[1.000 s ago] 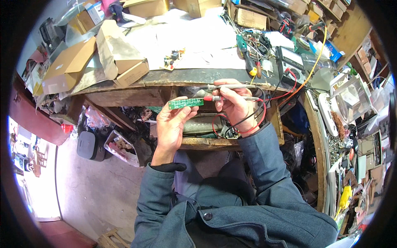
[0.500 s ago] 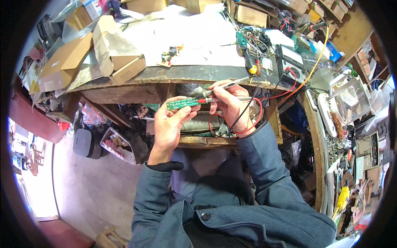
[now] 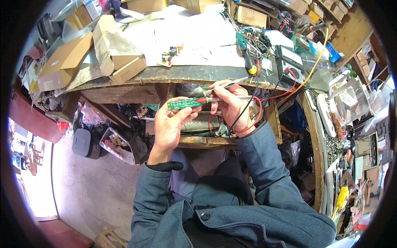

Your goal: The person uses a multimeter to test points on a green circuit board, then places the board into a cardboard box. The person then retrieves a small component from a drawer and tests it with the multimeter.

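Observation:
My left hand is closed on a narrow green circuit board, holding it by its edges between thumb and fingers. Two test probes are pinched in my right hand. The red-tipped test probe points left at the board's right end; whether its tip touches the board I cannot tell. The dark test probe slants above it between thumb and forefinger. A red lead and a black lead loop round my right wrist. Both hands are above an open drawer at the bench front.
A multimeter stands on the bench at right, beside a green-handled tool and tangled wires. White paper covers the middle, with a small component board on it. Open cardboard boxes stand at left. A carton sits on the floor.
The circuit board has tilted slightly in my left hand. My right hand, with the probes, has hardly moved.

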`<state>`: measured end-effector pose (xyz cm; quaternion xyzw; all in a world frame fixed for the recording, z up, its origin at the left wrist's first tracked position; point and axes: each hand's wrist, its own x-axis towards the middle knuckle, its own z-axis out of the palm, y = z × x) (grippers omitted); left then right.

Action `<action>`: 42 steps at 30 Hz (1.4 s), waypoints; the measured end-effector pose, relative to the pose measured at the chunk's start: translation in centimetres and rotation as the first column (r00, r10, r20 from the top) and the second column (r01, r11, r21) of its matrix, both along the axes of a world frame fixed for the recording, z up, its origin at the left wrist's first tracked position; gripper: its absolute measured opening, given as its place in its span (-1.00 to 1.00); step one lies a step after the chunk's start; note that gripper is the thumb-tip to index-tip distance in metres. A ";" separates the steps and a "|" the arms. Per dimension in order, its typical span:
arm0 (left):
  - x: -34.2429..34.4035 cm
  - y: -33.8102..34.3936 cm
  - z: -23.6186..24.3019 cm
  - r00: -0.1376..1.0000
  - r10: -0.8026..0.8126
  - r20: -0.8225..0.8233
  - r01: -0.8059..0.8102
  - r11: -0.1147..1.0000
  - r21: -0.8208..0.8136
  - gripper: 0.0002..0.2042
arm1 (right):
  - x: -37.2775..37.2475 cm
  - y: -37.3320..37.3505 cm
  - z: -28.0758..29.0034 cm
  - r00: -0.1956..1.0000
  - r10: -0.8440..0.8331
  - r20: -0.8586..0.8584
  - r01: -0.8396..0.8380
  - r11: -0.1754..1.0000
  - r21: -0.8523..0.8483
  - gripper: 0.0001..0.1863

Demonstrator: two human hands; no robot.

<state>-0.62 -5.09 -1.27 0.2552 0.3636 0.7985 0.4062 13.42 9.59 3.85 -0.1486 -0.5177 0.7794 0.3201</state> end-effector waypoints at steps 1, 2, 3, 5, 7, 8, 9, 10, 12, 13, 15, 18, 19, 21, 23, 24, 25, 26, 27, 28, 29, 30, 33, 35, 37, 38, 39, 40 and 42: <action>0.0 0.0 0.0 1.000 0.004 0.000 -0.004 1.000 0.000 -0.70 | 0.0 0.1 -0.1 1.000 -0.001 -0.005 0.001 1.000 0.008 -0.78; 0.0 0.0 0.0 1.000 0.007 0.000 -0.007 1.000 0.000 -0.70 | -0.1 0.2 -0.2 1.000 -0.003 -0.009 0.003 1.000 0.015 -0.78; 0.0 0.0 0.0 1.000 0.012 0.000 -0.012 1.000 -0.001 -0.70 | -0.1 0.3 -0.3 1.000 -0.004 -0.014 0.004 1.000 0.023 -0.78; 0.0 0.0 -0.1 1.000 0.011 0.000 -0.011 1.000 0.000 -0.70 | -0.1 0.2 -0.4 1.000 -0.009 -0.012 0.010 1.000 0.021 -0.78; 0.0 0.0 -0.2 1.000 0.012 0.000 -0.012 1.000 -0.001 -0.70 | -0.2 0.1 -0.3 1.000 -0.017 -0.006 0.017 1.000 0.017 -0.78; 0.0 -0.1 -0.2 1.000 0.014 -0.001 -0.014 1.000 -0.002 -0.70 | -0.2 0.0 -0.3 1.000 -0.022 -0.001 0.022 1.000 0.014 -0.79; 0.0 0.0 -0.3 1.000 0.016 -0.003 -0.017 1.000 -0.003 -0.70 | -0.2 0.0 -0.3 1.000 -0.027 0.003 0.027 1.000 0.011 -0.79; 0.0 -0.1 -0.2 1.000 0.016 -0.006 -0.016 1.000 -0.006 -0.70 | -0.2 0.0 -0.3 1.000 -0.025 0.003 0.025 1.000 0.011 -0.79; 0.1 -0.1 0.0 1.000 0.014 -0.012 -0.014 1.000 -0.011 -0.70 | -0.1 0.1 -0.4 1.000 -0.023 0.003 0.023 1.000 0.011 -0.79; 0.1 -0.1 0.0 1.000 0.017 -0.012 -0.017 1.000 -0.015 -0.70 | -0.1 0.2 -0.5 1.000 -0.024 -0.004 0.024 1.000 0.011 -0.79; 0.3 0.2 0.0 1.000 0.015 -0.010 -0.015 1.000 -0.020 -0.69 | -0.1 0.4 -0.8 0.999 -0.034 -0.015 0.034 0.999 0.015 -0.79; 0.2 0.0 0.0 0.999 0.040 -0.019 -0.041 0.998 -0.046 -0.69 | -0.3 0.4 -0.9 1.000 -0.012 0.003 0.012 1.000 -0.014 -0.81; 0.2 0.0 0.0 0.999 0.046 -0.013 -0.047 0.998 -0.044 -0.69 | -0.4 0.6 -1.1 1.000 0.001 -0.010 -0.001 1.000 -0.008 -0.82; 0.1 0.0 -0.1 0.998 0.051 -0.027 -0.052 0.998 -0.033 -0.71 | -0.5 0.4 -0.8 0.999 0.006 -0.032 -0.006 1.000 -0.003 -0.83; 0.1 0.2 -0.1 0.999 0.041 -0.006 -0.041 0.999 -0.011 -0.71 | -0.4 0.4 -0.6 1.000 -0.002 -0.023 0.002 1.000 -0.011 -0.82; 0.0 0.2 -0.2 0.999 0.039 -0.004 -0.039 0.999 -0.008 -0.71 | -0.4 0.3 -0.6 1.000 -0.001 -0.019 0.001 1.000 -0.011 -0.83; 0.0 0.1 -0.2 0.999 0.039 -0.002 -0.039 0.999 -0.005 -0.71 | -0.4 0.3 -0.5 1.000 0.002 -0.015 -0.002 1.000 -0.012 -0.83; 0.0 0.2 -0.3 0.999 0.040 0.000 -0.040 0.999 -0.002 -0.71 | -0.3 0.4 -0.5 1.000 0.002 -0.020 -0.002 1.000 -0.016 -0.83; 0.0 0.1 -0.3 0.999 0.040 -0.007 -0.040 0.999 -0.005 -0.71 | -0.3 0.4 -0.6 1.000 0.005 -0.026 -0.006 1.000 -0.022 -0.83; 0.1 0.0 -0.2 0.999 0.041 -0.014 -0.041 0.999 -0.007 -0.70 | -0.3 0.4 -0.7 0.999 0.010 -0.032 -0.010 1.000 -0.027 -0.84; 0.1 0.0 -0.2 0.999 0.043 -0.021 -0.043 0.999 -0.010 -0.70 | -0.3 0.4 -0.7 1.000 0.003 -0.023 -0.004 1.000 -0.027 -0.83; 0.0 -0.1 -0.1 0.999 0.040 -0.022 -0.041 0.999 -0.014 -0.70 | -0.4 0.4 -0.8 1.000 0.003 -0.018 -0.004 0.999 -0.032 -0.83; 0.2 0.2 -0.2 0.999 0.021 -0.028 -0.022 1.000 -0.008 -0.70 | -0.2 0.3 -0.6 1.000 -0.018 -0.018 0.018 1.000 -0.009 -0.84; 0.0 0.1 -0.4 0.999 0.041 -0.001 -0.041 0.999 -0.004 -0.70 | -0.3 0.2 -0.7 0.999 -0.010 -0.032 0.008 0.999 -0.038 -0.85; 0.1 0.1 -0.1 0.998 0.059 0.010 -0.059 0.998 -0.008 -0.71 | -0.5 0.2 -0.6 0.996 -0.051 -0.079 0.047 0.998 -0.050 -0.83; 0.1 0.1 0.0 0.998 0.066 0.016 -0.066 0.998 -0.011 -0.71 | -0.5 0.2 -0.6 0.995 -0.051 -0.080 0.048 0.998 -0.049 -0.83; 0.1 0.1 0.0 0.998 0.064 0.015 -0.063 0.998 -0.009 -0.71 | -0.5 0.3 -0.7 0.995 -0.055 -0.080 0.051 0.998 -0.046 -0.83; 0.1 0.1 -0.1 0.998 0.060 0.015 -0.060 0.998 -0.007 -0.71 | -0.5 0.4 -0.8 0.996 -0.041 -0.077 0.038 0.999 -0.037 -0.83; 0.1 0.1 0.0 0.998 0.057 0.015 -0.057 0.998 0.000 -0.71 | -0.5 0.6 -1.1 0.997 -0.014 -0.072 0.012 1.000 -0.019 -0.83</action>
